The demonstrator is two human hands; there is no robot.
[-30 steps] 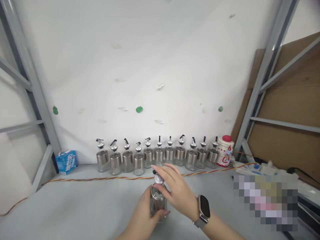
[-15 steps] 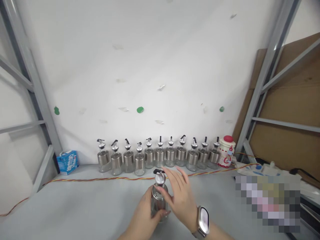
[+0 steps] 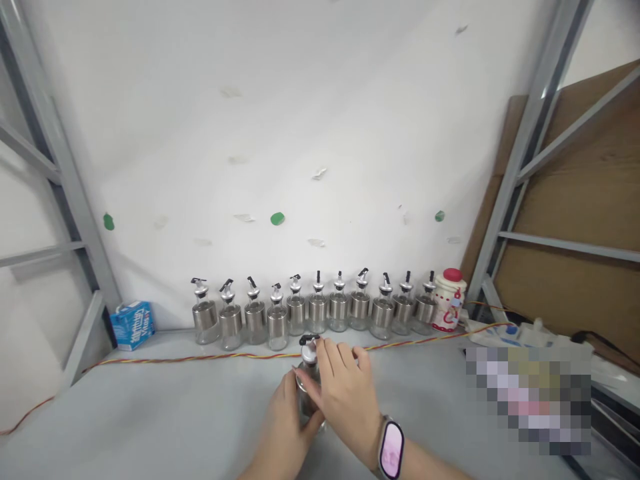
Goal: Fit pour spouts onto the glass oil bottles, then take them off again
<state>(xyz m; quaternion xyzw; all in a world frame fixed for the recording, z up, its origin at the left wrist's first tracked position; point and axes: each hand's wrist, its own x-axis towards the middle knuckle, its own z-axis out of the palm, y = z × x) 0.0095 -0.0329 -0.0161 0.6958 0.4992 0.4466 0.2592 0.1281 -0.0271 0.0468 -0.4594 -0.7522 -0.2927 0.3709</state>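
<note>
An oil bottle (image 3: 309,355) of glass with a steel sleeve stands upright between my hands at the front middle of the grey tabletop. Its silver pour spout has a black flip lid on top. My left hand (image 3: 284,421) wraps round the bottle's body from the left. From the right, my right hand (image 3: 349,393), below a smartwatch (image 3: 391,449), closes on the bottle's neck and spout, thumb in front and fingers curled behind. Much of the sleeve is hidden by my hands.
A row of several similar oil bottles (image 3: 255,323) lines the back wall. A blue carton (image 3: 133,325) stands at left, a white jar with a red lid (image 3: 449,300) at right. A twisted red-yellow wire (image 3: 200,358) crosses the tabletop. Blurred items lie at right.
My right hand has moved in against the spout and its fingers have curled closer round it. The bottle appears slightly further left as the view shifted a little.
</note>
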